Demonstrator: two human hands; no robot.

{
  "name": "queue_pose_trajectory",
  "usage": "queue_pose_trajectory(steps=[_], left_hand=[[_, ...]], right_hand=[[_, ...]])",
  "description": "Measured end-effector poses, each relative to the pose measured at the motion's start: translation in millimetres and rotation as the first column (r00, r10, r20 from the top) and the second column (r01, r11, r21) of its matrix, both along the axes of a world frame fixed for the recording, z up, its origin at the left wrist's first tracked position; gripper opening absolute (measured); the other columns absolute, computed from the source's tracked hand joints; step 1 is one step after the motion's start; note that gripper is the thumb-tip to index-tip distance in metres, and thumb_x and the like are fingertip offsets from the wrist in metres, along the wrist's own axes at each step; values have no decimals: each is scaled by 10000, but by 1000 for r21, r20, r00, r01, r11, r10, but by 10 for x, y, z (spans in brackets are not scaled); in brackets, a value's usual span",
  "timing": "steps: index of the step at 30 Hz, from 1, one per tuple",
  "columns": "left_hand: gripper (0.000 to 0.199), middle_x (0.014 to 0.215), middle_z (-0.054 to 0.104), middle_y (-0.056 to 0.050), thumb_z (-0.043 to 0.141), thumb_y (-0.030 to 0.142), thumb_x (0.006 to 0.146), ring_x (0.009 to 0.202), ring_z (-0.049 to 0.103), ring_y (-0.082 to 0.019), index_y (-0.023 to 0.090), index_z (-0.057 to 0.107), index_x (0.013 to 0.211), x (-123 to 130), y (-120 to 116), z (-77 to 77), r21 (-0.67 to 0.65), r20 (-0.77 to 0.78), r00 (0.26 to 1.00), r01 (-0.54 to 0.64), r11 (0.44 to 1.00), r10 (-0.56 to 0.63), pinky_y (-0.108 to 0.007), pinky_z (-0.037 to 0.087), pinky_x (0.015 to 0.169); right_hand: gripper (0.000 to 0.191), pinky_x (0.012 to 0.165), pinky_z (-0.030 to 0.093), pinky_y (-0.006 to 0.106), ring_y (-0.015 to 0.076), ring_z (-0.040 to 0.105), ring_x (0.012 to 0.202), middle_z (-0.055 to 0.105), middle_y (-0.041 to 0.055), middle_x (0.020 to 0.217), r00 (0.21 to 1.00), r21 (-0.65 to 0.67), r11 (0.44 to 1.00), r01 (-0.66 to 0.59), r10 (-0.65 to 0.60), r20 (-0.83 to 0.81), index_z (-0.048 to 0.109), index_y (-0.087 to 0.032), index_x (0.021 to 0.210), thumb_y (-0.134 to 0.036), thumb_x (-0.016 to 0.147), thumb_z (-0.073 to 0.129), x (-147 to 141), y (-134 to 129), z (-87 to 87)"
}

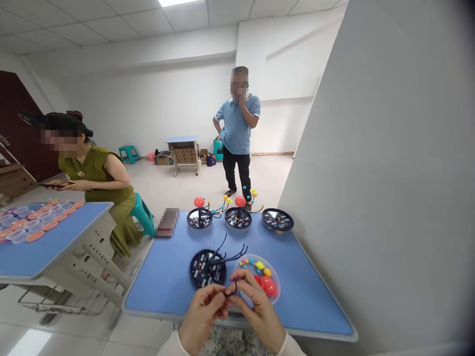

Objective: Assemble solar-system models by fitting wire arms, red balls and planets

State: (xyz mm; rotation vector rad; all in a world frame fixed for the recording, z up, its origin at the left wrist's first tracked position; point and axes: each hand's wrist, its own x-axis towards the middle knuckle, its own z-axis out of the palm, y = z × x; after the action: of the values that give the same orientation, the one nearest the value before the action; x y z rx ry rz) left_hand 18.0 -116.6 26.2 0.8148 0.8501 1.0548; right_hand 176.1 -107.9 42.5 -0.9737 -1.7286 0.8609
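Note:
Both my left hand [206,309] and my right hand [258,306] are closed in a pinch at the near edge of the table, on a thin dark curved rod [236,288]. My fingers hide part of it. Just beyond my left hand lies a round black base [196,272] printed with small labels, with several dark bent rods [234,256] rising from its middle. Partly behind my right hand is a clear plastic tray [278,292]. It holds a red ball [269,287], an orange ball [267,272], a yellow ringed ball [260,266] and several smaller coloured balls.
Along the table's far side stand two planet models [199,217] [238,218] with red balls, and another black base [277,220]. A brown, blurred-out item [167,223] lies far left. One person [237,123] stands beyond; another [107,183] sits left beside a second table [77,232].

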Motion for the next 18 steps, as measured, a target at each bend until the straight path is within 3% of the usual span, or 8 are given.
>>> queue_pose_trajectory(steps=[4, 7, 9, 13, 18], left_hand=[[293, 696, 667, -18, 688, 442, 737, 622, 568, -120, 159, 667, 812, -230, 178, 53, 217, -200, 972, -82, 973, 126, -222, 431, 598], [262, 938, 703, -70, 615, 424, 791, 878, 618, -198, 182, 681, 868, -351, 382, 92, 469, -373, 859, -151, 870, 350, -296, 465, 781], [257, 1053, 688, -82, 562, 411, 822, 982, 600, -224, 198, 688, 893, -389, 509, 89, 570, -445, 773, -145, 808, 453, -342, 453, 862], [261, 1010, 696, -75, 522, 392, 838, 944, 613, -227, 218, 701, 916, -386, 671, 3, 622, -506, 682, -136, 771, 528, -375, 480, 851], [261, 872, 712, -56, 535, 392, 818, 820, 642, -202, 202, 707, 874, -370, 724, -81, 566, -533, 701, -121, 815, 474, -319, 502, 770]], right_hand=[[160, 765, 498, 310, 196, 612, 847, 647, 60, 935, 998, 50, 997, 61, -60, -26, 678, -241, 949, -311, 831, 597, -185, 68, 12], [224, 669, 501, 302, 192, 621, 717, 693, 48, 813, 974, 36, 975, 219, -216, -69, 688, -217, 954, -370, 824, 589, -333, 159, 0], [262, 619, 500, 293, 189, 622, 650, 704, 44, 745, 956, 5, 958, 286, -285, -68, 701, -199, 899, -416, 819, 576, -416, 229, -18], [326, 526, 487, 269, 174, 618, 534, 696, 30, 657, 937, -41, 937, 347, -348, -15, 692, -191, 853, -476, 821, 537, -513, 335, -60], [355, 505, 465, 247, 166, 633, 507, 693, 15, 603, 904, -14, 908, 419, -415, 106, 688, -209, 816, -492, 855, 477, -527, 358, -112]])
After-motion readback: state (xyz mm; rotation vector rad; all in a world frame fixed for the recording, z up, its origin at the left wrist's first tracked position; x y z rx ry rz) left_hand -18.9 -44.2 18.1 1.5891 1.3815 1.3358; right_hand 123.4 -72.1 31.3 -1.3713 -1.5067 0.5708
